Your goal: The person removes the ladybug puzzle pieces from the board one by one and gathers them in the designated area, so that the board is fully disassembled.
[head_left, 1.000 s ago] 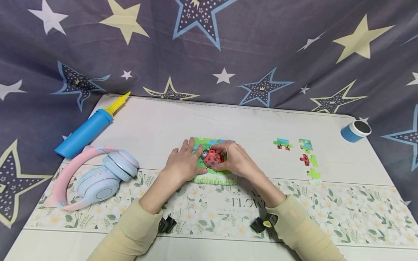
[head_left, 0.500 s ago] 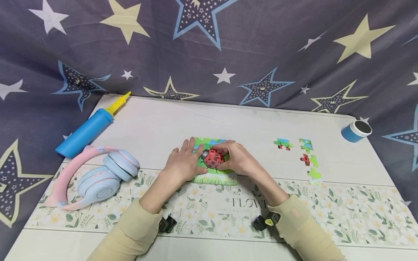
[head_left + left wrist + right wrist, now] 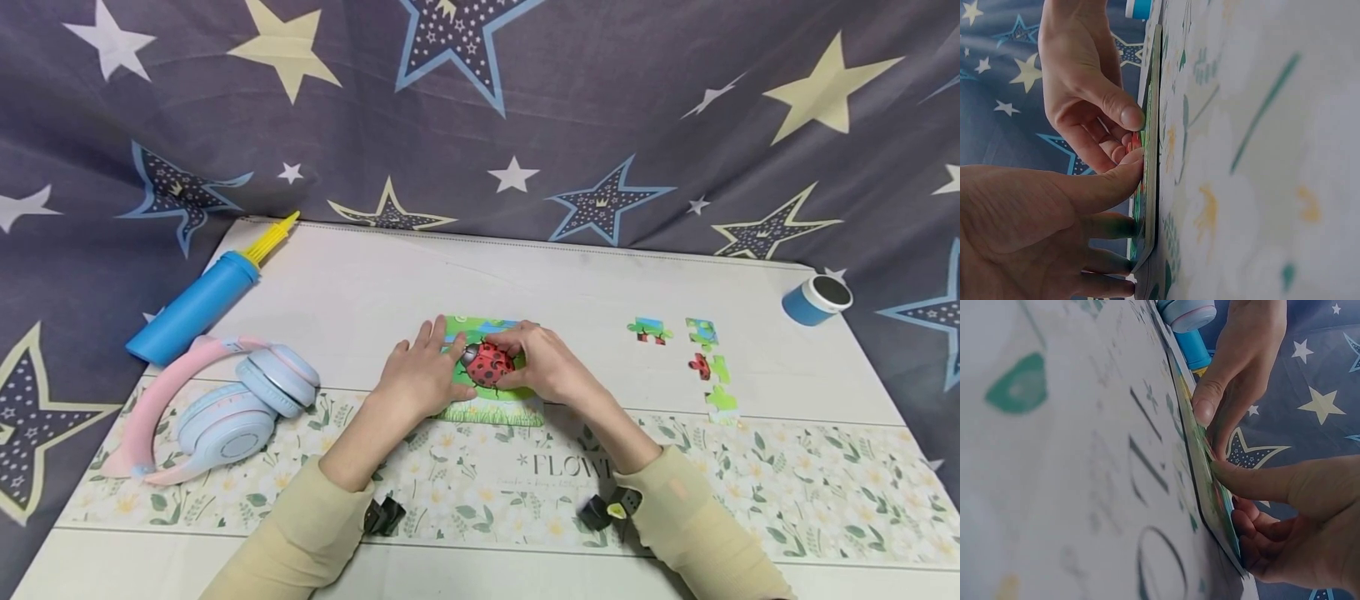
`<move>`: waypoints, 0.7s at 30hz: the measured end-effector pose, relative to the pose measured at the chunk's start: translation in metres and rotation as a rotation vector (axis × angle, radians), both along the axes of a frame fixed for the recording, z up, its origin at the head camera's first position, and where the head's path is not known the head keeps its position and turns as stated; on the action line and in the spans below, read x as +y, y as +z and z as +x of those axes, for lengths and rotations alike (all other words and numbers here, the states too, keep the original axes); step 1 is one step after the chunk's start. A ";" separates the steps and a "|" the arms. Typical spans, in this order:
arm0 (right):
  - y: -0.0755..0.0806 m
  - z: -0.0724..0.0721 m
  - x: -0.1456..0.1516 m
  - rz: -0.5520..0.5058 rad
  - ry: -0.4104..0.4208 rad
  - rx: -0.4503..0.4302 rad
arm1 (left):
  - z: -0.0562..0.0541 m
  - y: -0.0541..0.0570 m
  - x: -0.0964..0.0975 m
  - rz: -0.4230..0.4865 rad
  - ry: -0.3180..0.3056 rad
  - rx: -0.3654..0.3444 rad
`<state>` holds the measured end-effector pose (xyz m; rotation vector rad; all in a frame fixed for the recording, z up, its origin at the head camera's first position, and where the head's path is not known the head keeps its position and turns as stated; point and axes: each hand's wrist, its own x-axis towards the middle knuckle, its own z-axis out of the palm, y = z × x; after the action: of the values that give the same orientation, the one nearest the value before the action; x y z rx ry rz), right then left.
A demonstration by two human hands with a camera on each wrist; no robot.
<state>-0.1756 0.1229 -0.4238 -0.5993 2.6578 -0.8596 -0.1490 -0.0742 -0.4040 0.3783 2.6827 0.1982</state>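
My left hand (image 3: 422, 375) lies straight-fingered on the flat rectangular jigsaw board picturing a red ladybird on green (image 3: 491, 412), on the white, flower-printed surface (image 3: 375, 283). My right hand (image 3: 551, 367) curls over the ladybird; I can't tell whether it pinches a piece. I'd press straight down, left hand steadying. Only the head view shows the loose green-and-red pieces (image 3: 723, 400); the wrist views show both thumbs touching the board's top.

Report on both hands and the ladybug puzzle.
Left hand on puzzle, fingers spread. Right hand touching it at the ladybug. Loose pieces to the right. Nothing visibly blocking.
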 end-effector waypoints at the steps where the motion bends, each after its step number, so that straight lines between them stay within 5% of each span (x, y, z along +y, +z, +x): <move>1: 0.000 0.000 0.000 0.002 0.005 0.011 | 0.000 0.000 0.000 0.000 0.000 0.001; 21: -0.002 0.000 0.003 0.034 0.035 0.081 | 0.006 -0.002 -0.004 -0.008 -0.031 -0.008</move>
<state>-0.1753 0.1257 -0.4258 -0.6839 2.7191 -0.7955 -0.1430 -0.0786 -0.4061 0.4158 2.6669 0.1792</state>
